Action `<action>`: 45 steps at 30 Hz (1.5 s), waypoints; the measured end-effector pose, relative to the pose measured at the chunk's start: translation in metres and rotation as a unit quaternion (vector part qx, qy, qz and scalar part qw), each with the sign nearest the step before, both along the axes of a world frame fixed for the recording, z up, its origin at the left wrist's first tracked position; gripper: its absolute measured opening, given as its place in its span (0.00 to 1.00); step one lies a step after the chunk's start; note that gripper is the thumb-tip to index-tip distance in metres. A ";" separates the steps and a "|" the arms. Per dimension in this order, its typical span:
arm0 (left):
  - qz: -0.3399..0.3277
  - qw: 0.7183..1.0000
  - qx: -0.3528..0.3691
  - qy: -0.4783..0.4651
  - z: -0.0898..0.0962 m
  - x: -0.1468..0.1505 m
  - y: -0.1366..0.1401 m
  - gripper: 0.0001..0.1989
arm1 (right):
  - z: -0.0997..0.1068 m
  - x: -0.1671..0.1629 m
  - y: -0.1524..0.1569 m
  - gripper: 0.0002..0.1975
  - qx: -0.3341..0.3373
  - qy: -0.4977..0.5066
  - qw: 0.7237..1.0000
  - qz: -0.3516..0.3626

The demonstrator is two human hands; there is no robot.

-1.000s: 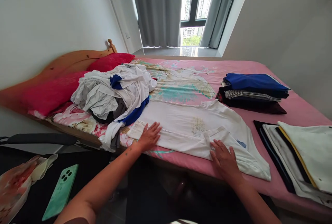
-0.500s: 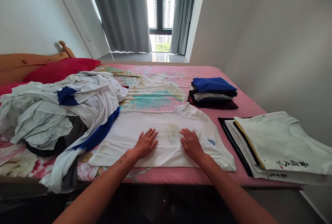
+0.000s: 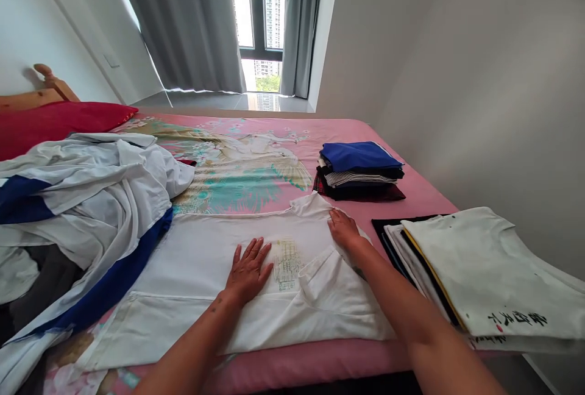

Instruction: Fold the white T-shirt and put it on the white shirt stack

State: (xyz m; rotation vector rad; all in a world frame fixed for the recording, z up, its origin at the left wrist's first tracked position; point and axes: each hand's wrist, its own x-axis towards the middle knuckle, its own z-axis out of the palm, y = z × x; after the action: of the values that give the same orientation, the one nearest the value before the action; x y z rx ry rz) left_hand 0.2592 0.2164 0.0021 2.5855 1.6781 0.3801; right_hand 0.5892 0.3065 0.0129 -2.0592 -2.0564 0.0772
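Moved since the earlier frame: right hand, from beside the print to the far right part of the shirt; left hand, closer to the print's left edge.

Item: white shirt, one, laid out on the pink bedsheet at the bed's near side, between the heaped clothes and the folded stacks. Near side was folded over in a strip, sleeve lying on top.

Left hand: palm down on the shirt, fingers slightly spread. Right hand: on the fabric, fingers close together; whether they pinched it could not be told.

Left: heap of clothes, white, blue and dark grey, unfolded. Beyond it: red pillow.

Right, far: folded stack, blue garment uppermost. Right, near: second stack, topped by a white T-shirt with black characters.
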 end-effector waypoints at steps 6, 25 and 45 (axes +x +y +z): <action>-0.002 1.000 0.010 0.001 -0.002 -0.002 0.002 0.26 | 0.008 -0.029 0.038 0.14 0.087 0.035 0.994 -0.062; -0.007 1.000 0.002 -0.021 -0.008 -0.005 0.002 0.26 | 0.026 -0.053 0.014 0.15 0.118 0.118 0.977 0.135; 0.000 1.000 0.010 -0.015 -0.007 -0.002 0.005 0.26 | -0.005 0.031 -0.049 0.14 0.154 0.114 0.980 0.056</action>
State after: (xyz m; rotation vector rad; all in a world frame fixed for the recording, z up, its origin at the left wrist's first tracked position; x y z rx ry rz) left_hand 0.2568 0.2218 -0.0049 2.5802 1.6717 0.4361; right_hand 0.6203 0.2572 0.0082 -1.6678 -1.9067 0.0123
